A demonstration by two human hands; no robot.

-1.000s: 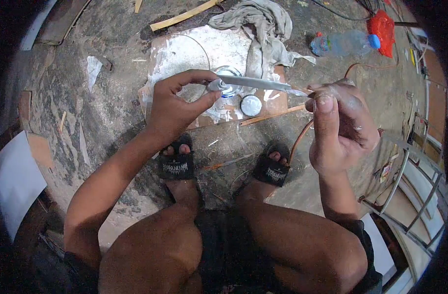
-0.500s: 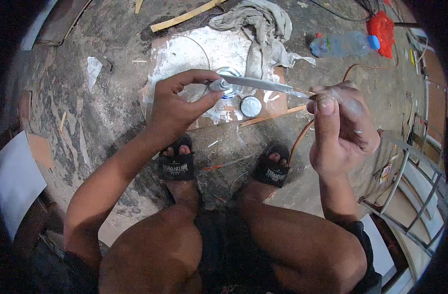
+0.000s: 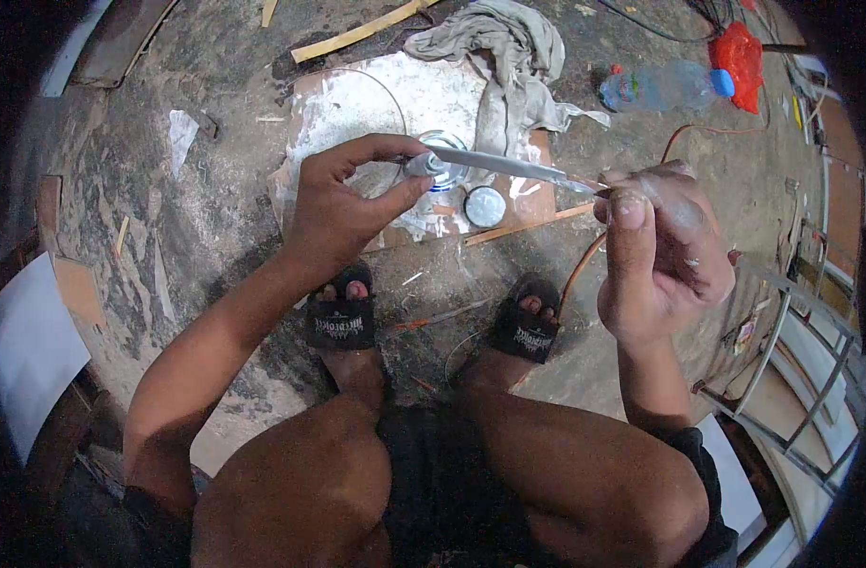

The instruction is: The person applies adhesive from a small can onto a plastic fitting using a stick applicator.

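Note:
My left hand [image 3: 348,194] is closed, with thumb and index finger pinching one end of a slim light-grey bar [image 3: 499,163]. A rounded, pale knob-like part shows between those fingertips. The bar runs across to the right, sloping slightly down. At its far end, my right hand [image 3: 665,227] is closed in a pinch on a thin, pale-tipped piece [image 3: 580,186] that meets the bar; its kind is unclear. Greyish-white smears mark the right fingers. Beneath the bar, an open round can [image 3: 444,189] and a round lid [image 3: 485,205] rest on a white-smeared board [image 3: 343,104].
A crumpled grey cloth [image 3: 509,43] lies at the board's far right. Beyond it are a plastic bottle [image 3: 665,87] and a red plastic bag [image 3: 736,62]. A wood strip [image 3: 362,30] lies at the back, a metal frame [image 3: 797,360] at right. An orange-brown cord [image 3: 584,260] crosses the floor.
Both hands keep nearly the same pose. The pale tip beside my right fingers has shifted very slightly along the end of the bar. Nothing was taken up or let go.

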